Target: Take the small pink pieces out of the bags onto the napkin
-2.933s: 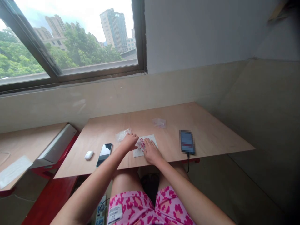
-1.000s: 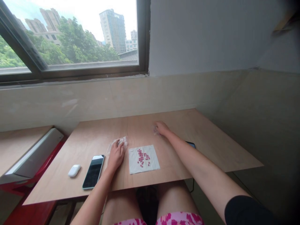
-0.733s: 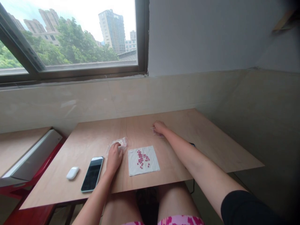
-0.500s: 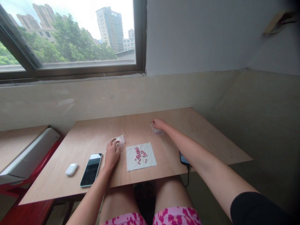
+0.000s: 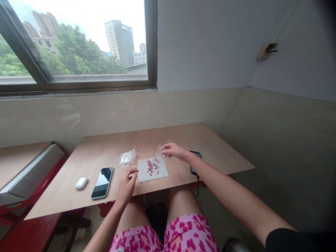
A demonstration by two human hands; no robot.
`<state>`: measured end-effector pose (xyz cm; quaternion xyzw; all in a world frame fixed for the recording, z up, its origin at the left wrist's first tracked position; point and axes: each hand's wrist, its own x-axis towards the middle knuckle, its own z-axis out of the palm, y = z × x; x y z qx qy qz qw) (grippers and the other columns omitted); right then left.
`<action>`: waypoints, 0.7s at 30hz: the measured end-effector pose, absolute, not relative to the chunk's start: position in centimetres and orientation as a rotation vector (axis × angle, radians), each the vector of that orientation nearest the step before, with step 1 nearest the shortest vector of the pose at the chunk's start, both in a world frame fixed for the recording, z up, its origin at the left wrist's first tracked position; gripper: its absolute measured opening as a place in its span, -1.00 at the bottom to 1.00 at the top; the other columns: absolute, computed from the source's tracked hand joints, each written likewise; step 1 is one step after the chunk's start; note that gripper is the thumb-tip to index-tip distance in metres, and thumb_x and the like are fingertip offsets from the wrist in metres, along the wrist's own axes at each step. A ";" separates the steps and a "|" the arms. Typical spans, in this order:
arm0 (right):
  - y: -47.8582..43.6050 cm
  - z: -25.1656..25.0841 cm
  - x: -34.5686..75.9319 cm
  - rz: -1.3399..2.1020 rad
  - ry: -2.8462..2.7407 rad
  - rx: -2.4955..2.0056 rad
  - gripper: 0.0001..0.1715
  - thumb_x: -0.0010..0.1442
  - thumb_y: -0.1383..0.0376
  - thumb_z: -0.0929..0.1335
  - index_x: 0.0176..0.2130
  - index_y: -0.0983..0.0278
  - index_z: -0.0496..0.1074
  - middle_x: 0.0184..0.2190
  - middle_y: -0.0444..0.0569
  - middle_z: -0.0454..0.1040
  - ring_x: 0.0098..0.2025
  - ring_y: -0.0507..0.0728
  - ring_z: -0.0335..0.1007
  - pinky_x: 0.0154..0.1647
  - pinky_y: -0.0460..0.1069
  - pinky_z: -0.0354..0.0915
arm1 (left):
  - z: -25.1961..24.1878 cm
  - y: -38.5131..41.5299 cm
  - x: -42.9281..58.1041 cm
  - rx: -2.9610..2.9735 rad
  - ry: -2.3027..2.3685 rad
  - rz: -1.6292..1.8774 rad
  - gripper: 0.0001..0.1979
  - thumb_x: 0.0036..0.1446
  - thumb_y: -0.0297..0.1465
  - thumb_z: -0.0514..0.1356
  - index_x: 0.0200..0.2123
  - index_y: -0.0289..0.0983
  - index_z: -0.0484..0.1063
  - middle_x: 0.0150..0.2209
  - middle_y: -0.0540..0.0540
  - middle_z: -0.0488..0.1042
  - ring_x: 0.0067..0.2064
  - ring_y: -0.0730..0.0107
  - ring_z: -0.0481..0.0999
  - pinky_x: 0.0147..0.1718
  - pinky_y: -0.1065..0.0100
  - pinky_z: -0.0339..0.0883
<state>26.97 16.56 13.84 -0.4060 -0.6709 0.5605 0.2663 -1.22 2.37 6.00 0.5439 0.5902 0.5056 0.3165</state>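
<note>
Clear plastic bag is held in a narrow pinch by the right hand, just over the far corner of a white cloth with pink tablets. The left hand is open, fingers wide, near the cloth, below a second plastic bag.

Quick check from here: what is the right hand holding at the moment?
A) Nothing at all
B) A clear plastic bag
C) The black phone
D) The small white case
B: the fingers of the right hand pinch a clear plastic bag above the corner of the white pad.
</note>
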 end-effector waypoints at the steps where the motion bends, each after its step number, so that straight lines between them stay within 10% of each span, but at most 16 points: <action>1: 14.6 13.6 26.3 1.591 -1.680 -1.069 -0.71 0.00 0.17 0.53 -0.33 0.31 0.53 -0.38 -0.05 0.55 -0.39 0.02 0.40 -0.44 -0.13 0.24 | 6.5 1.5 -0.5 1.407 1.513 1.306 -0.68 0.17 -0.13 0.20 -0.22 -0.25 0.55 -0.08 -0.21 0.58 0.01 0.03 0.54 0.02 0.10 0.41; 21: 2.0 8.1 24.9 1.900 -1.048 -1.047 -0.52 -0.02 0.03 0.59 -0.25 0.32 0.56 -0.29 0.04 0.61 -0.28 0.10 0.54 -0.21 -0.03 0.41 | 3.6 -2.0 3.5 1.067 1.444 1.264 -0.59 0.12 -0.12 0.27 -0.05 -0.24 0.42 -0.24 -0.11 0.51 -0.21 0.22 0.53 -0.31 0.30 0.39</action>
